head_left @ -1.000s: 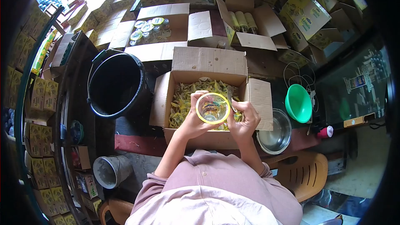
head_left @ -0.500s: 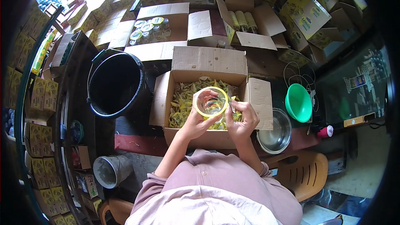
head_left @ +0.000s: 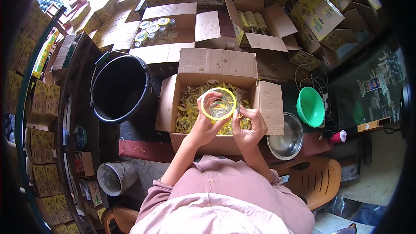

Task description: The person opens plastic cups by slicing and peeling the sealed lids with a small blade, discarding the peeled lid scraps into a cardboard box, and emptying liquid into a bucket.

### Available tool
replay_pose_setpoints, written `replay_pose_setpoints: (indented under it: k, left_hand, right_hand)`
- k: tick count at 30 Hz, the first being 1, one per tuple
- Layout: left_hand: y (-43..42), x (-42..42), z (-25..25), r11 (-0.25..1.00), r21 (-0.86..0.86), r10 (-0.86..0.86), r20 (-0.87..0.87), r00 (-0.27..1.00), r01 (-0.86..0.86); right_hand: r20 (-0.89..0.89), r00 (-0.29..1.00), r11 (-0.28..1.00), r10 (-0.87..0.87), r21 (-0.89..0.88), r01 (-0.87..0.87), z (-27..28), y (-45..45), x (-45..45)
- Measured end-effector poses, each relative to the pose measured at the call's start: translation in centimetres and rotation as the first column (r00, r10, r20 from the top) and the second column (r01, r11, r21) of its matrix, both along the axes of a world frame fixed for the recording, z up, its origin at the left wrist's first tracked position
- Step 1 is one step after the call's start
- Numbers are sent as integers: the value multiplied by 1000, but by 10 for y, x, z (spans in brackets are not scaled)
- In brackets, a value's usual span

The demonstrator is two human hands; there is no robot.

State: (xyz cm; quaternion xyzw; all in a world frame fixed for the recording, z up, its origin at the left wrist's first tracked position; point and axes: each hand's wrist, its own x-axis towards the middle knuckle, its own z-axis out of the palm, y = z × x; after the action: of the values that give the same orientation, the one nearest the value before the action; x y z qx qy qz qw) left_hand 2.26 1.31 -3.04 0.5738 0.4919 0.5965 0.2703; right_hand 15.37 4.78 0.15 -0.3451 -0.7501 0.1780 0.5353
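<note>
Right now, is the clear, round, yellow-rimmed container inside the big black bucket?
No, the left hand holds the clear container above the open brown cardboard box.

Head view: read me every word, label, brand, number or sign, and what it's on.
"Lemon", on the large yellow-and-white cardboard carton at upper right; any letters after it are unclear.
Too small or blurred to read: the colored print on the clear, yellow-rimmed round cup; the stacked yellow cardboard cartons at left; the blue-and-white label on the dark glass panel.
</note>
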Motion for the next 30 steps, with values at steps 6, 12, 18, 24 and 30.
replay_pose_setpoints:
  k: [6,12,18,24,30]
  left_hand:
    - [-2,-2,-1,999,1,37,-129,991,-37]
    - [-2,-2,0,1000,-16,16,-106,994,-18]
    - [-6,-5,0,996,-60,-68,-42,997,65]
    - [-4,-7,2,992,-43,-122,-21,992,121]
    - [-2,-6,-2,983,-31,-171,191,967,180]
  right_hand:
    - [-29,999,994,-46,95,48,1,4,-5]
    - [-1,998,996,-58,69,58,4,6,-5]
    - [-57,997,998,60,-7,-60,5,14,1]
    - [-103,991,989,83,-110,-95,3,15,2]
    - [-182,981,988,60,-126,-84,-1,12,5]
